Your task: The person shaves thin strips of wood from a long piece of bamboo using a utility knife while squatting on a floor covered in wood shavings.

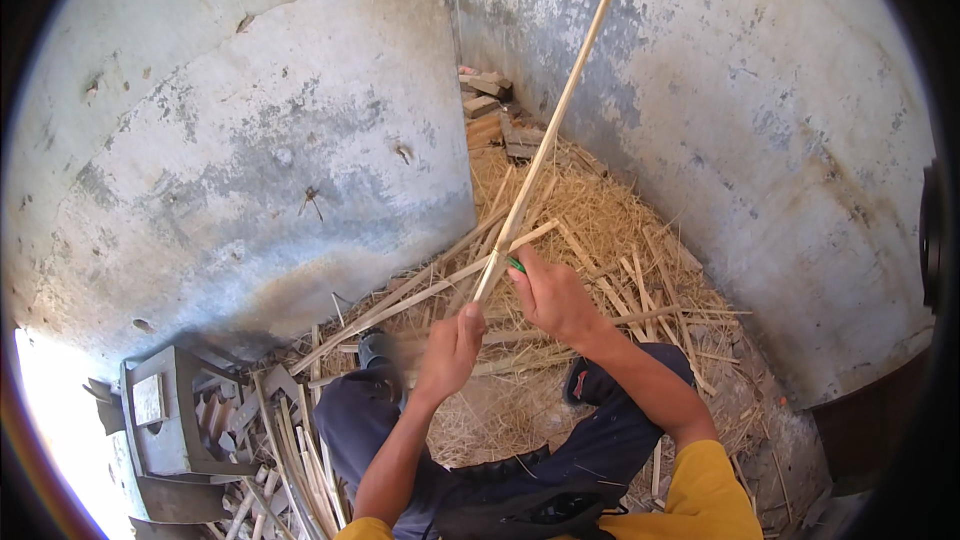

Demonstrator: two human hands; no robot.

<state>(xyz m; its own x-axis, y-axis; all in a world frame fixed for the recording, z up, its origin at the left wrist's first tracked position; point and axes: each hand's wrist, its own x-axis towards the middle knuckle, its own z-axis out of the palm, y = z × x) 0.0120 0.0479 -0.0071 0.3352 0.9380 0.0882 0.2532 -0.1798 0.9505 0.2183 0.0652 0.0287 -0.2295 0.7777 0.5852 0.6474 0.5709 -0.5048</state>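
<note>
A long, pale bamboo strip [543, 152] slants up and away to the right in front of me, its far end against the view of the wall. My left hand [453, 348] is closed round its near end, between my knees. My right hand [558, 302] is a fist close beside the strip, gripping a small tool with a green part [516, 265]. Most of that tool is hidden by the fingers, so its kind does not show. A joint in the strip lies just by the green part.
Straw-like shavings [590, 195] and loose bamboo strips [425, 290] cover the floor. Peeling walls [300, 110] meet at a corner, with bricks [482, 105] piled there. A grey stool [180, 420] lies at the lower left, beside a strip bundle [300, 470]. My bent knees flank the work.
</note>
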